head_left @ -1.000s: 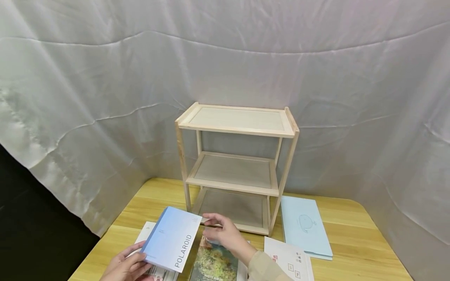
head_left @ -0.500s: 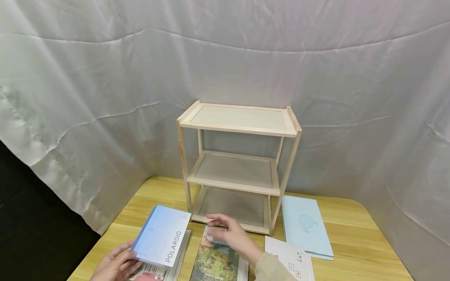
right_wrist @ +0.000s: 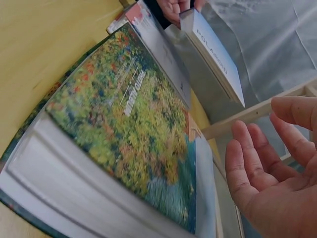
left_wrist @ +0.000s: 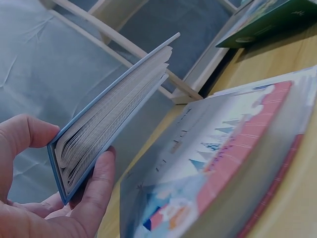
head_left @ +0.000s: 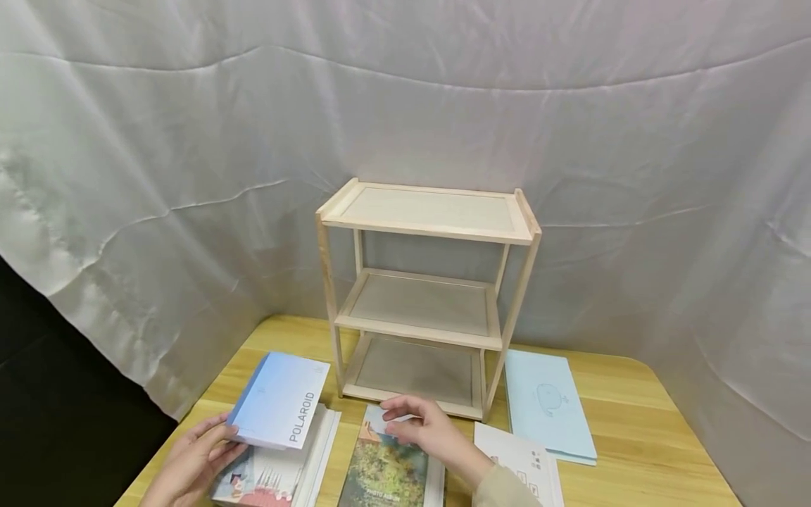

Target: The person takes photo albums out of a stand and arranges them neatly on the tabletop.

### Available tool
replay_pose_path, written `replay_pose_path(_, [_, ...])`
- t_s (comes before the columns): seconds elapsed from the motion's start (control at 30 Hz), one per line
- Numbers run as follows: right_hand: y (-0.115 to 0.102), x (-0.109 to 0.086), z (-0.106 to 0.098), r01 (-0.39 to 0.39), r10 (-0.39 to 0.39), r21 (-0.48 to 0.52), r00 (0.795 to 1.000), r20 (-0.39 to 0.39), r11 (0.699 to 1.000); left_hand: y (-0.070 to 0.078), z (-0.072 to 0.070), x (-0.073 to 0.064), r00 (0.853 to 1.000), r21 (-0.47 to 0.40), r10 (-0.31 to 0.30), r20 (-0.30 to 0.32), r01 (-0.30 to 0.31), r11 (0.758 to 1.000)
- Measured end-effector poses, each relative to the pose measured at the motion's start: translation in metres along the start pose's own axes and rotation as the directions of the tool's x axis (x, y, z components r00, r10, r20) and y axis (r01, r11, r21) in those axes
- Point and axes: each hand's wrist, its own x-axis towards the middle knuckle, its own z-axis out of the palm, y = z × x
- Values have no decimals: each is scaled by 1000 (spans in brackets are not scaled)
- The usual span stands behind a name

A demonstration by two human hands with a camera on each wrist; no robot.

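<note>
My left hand pinches a blue-and-white photo album marked POLAROID by its spine, thumb on the cover and fingers beneath. In the left wrist view the held album shows its page edges and is tilted over a thick book with a pink illustrated cover. My right hand holds nothing; its fingers are loosely bent above the far end of a garden-picture photo album. That thick album lies in front of the right hand in the right wrist view.
A three-tier wooden shelf stands behind the books. To the right lie a white book and a pale blue book with a whale drawing. Grey curtain hangs around the wooden table.
My left hand has carried the POLAROID album leftward and slightly away from me, uncovering more of the pink illustrated book. My right hand has shifted slightly right and stays above the garden-picture album.
</note>
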Motion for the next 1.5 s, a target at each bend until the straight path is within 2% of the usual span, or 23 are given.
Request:
replay_pose_path(0.23, [3,-9,-6,-18,18,14,1000,-5,1000,13,6,17,999,9,10,38,-11,1000])
replay_pose_path(0.43, [7,-20,-10,-25,25,34,1000,-5,999,15,13,33,998,-9,53,20,-53,999])
replay_pose_path(0.93, [7,-48,-22,-63,64,64,998,-20,996,20,36,70,996,96,94,-1,-93,991])
replay_pose_path(1.27, [2,-76,-32,-49,42,114,997,59,992,23,42,93,994,143,106,-12,-103,984])
replay_pose_path(1.5, [5,-94,-35,-56,45,167,997,70,984,24,46,102,992,173,121,20,-122,977])
